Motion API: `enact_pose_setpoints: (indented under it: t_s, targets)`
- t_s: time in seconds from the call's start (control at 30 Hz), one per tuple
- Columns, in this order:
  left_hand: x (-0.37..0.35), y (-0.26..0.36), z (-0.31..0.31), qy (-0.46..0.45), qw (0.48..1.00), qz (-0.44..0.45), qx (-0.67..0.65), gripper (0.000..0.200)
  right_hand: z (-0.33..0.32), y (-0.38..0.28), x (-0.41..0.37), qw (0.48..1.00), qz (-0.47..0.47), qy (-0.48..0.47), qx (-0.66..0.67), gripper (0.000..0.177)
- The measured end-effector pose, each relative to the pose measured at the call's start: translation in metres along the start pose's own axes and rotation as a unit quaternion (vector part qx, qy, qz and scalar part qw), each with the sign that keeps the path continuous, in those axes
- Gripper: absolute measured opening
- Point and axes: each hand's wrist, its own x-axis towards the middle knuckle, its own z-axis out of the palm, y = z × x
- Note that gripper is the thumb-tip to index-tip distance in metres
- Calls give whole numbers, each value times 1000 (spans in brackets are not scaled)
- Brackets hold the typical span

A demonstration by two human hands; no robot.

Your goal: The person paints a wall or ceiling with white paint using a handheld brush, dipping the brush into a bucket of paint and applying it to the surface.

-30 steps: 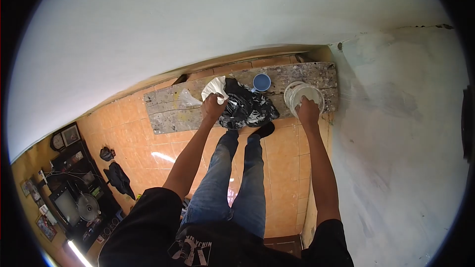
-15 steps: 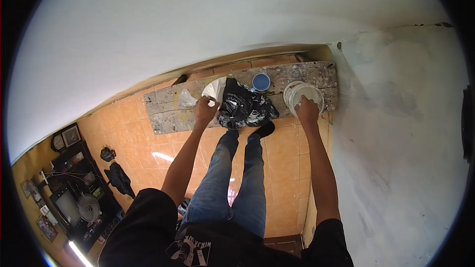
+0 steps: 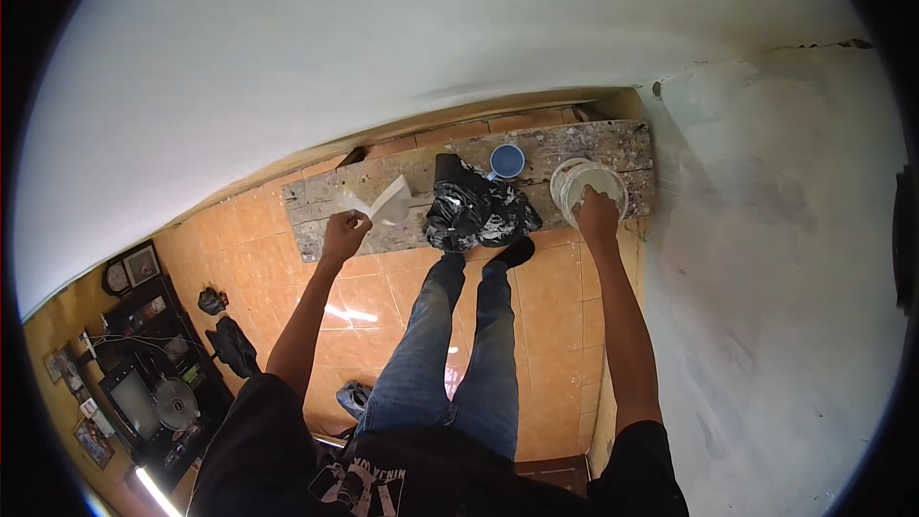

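My left hand (image 3: 347, 233) is closed in a pinch over the near left of the plank bench. A thin white sheet-like piece (image 3: 391, 199), paper or plastic, stands out from its fingertips. Crumpled clear plastic (image 3: 352, 199) shows just beyond these fingers. My right hand (image 3: 597, 213) is over a round whitish tub (image 3: 609, 178) at the bench's right end, its fingers bent and closed. What they grip is hidden. Behind this tub, a second pale round rim (image 3: 560, 175) partly shows. Between my hands lies a black plastic bag (image 3: 459, 206) smeared with white.
A blue mug (image 3: 506, 161) stands behind the black bag on the paint-spotted wooden bench (image 3: 316, 215). A pale wall (image 3: 747, 230) rises close on the right, another beyond the bench. My feet are at its near edge, on orange tiles (image 3: 373, 278). A dark cabinet (image 3: 144, 383) stands left.
My left hand has moved left and toward me, away from the black bag, and the white piece has moved with it. My right hand stays at the tub.
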Motion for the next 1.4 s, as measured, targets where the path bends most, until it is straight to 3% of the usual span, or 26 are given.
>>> enact_pose_setpoints:
  t_s: [0.1, 0.17, 0.3, 0.4, 0.53, 0.67, 0.9, 1.03, 1.13, 1.23, 1.33, 1.4]
  targets:
    - [-7, 2, 2, 23, 983, -79, -167, 23, -2, -2, 0, 1000, 7, -3, -3, 32]
    - [-13, 4, -2, -6, 955, -177, -237, 18, 3, 3, 2, 1000, -7, 9, 1, 29]
    - [-29, 0, -1, -18, 834, -327, -444, 21, 0, 2, 0, 1000, -1, 4, 6, 31]
    - [-43, -1, 5, -18, 734, -330, -593, 20, -5, -1, -2, 1000, 9, -9, 11, 32]
    - [-41, 8, 16, -21, 632, -355, -689, 21, -5, -2, 0, 1000, 13, -16, 9, 31]
    - [-33, 17, 35, -12, 567, -369, -736, 25, -1, -1, 0, 1000, 10, -11, 15, 32]
    - [-26, 17, 45, 35, 609, -374, -699, 31, -2, 1, -3, 1000, 15, -7, 24, 31]
    - [-24, 11, 34, 39, 597, -366, -713, 37, 2, 4, -3, 1000, -6, 24, 17, 24]
    - [-24, 10, 36, 56, 553, -348, -755, 37, 4, 4, -1, 999, -5, 29, 16, 24]
    - [-30, 18, 54, 45, 554, -334, -761, 23, 5, 2, 0, 1000, -4, 27, 12, 24]
    - [-28, 28, 71, 89, 612, -346, -705, 21, 3, 2, -1, 999, -5, 30, 15, 23]
    - [-26, 32, 78, 110, 681, -323, -648, 21, 2, 2, -2, 999, -16, 31, 23, 23]
